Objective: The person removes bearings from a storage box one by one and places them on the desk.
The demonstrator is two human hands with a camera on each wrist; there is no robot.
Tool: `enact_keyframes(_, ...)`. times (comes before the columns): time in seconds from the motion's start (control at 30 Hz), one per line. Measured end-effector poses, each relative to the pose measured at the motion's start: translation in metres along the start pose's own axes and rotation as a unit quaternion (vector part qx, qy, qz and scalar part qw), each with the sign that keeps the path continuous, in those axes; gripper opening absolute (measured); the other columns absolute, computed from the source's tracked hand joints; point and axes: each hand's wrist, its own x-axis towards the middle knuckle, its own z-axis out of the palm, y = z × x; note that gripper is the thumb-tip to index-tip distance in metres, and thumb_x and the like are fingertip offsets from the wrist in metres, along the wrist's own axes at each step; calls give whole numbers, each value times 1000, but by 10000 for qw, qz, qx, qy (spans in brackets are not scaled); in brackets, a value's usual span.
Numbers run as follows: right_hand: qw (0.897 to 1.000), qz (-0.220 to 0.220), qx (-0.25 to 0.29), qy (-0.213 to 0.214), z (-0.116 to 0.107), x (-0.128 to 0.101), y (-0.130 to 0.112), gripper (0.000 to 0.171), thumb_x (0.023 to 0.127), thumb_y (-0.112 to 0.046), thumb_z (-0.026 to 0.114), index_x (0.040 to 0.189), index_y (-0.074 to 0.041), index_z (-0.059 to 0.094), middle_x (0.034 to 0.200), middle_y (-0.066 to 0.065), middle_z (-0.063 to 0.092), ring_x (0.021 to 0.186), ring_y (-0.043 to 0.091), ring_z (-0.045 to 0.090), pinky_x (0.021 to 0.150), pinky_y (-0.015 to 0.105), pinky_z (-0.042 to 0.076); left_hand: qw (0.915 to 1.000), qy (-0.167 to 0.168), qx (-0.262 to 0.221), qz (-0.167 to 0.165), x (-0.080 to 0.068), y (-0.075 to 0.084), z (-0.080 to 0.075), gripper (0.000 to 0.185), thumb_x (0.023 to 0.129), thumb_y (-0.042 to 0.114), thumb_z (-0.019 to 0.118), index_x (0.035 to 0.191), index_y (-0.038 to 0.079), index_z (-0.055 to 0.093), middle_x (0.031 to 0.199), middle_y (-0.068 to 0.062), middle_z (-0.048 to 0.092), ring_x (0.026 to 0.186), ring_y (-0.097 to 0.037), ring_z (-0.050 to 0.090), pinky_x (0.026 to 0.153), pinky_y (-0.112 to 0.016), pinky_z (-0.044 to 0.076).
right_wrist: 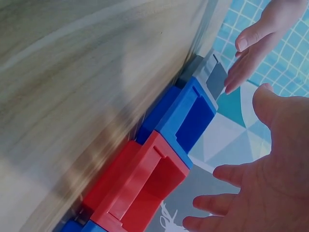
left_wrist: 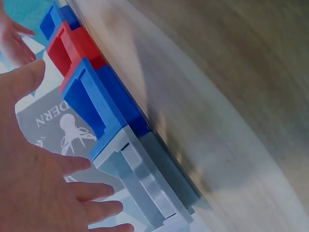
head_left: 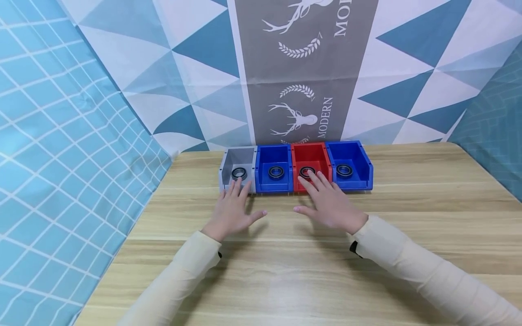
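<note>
In the head view, four black-and-silver ring bearings lie near frame centre, one per open plastic bin: a ring (head_left: 234,174) in the grey bin (head_left: 240,157), one (head_left: 270,172) in the blue bin beside it, another (head_left: 302,172) in the red bin (head_left: 311,155), the last (head_left: 338,170) in the far-right blue bin. The left hand (head_left: 231,212) reaches toward the grey bin, the right hand (head_left: 332,207) toward the red; both have fingers spread apart, gripping nothing. Whether any fingertip touches a bin is unclear. A low fingertip could knock a bin front, likely shoving the touching row askew; brushing a bearing could slide it.
</note>
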Motion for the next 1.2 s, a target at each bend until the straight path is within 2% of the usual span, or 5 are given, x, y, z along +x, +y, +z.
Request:
enact_keyframes(0.6,9996,-264,128,36,-5,17,-15,84,86,-56,60,153,-20,24,162,14,15,149,40,13,114,63,23,9998,-85,29,-173,7,-6,-7,93,86,67,52,153,10,22,159,-22,18,149,-41,14,118,-61,18)
enact_keyframes(0.83,9992,-357,181,57,-4,22,-20,83,87,-55,60,153,-19,26,162,13,16,149,41,14,113,64,23,9996,-108,45,-274,11,-9,-6,93,85,68,51,153,11,22,159,-21,18,149,-40,15,118,-60,18)
enact_keyframes(1.0,9984,-441,340,125,-2,29,-20,80,88,-56,59,152,-20,28,161,13,20,150,37,16,115,62,23,9994,-148,-6,-302,13,-10,-6,93,85,67,52,153,11,22,159,-21,18,149,-40,15,119,-60,17)
enact_keyframes(1.2,9982,-503,291,127,-2,36,-23,79,88,-55,59,152,-18,29,160,14,22,149,38,18,116,59,23,9995,-156,-25,-289,17,-8,-6,93,85,68,52,153,11,24,159,-20,21,149,-38,17,118,-60,19)
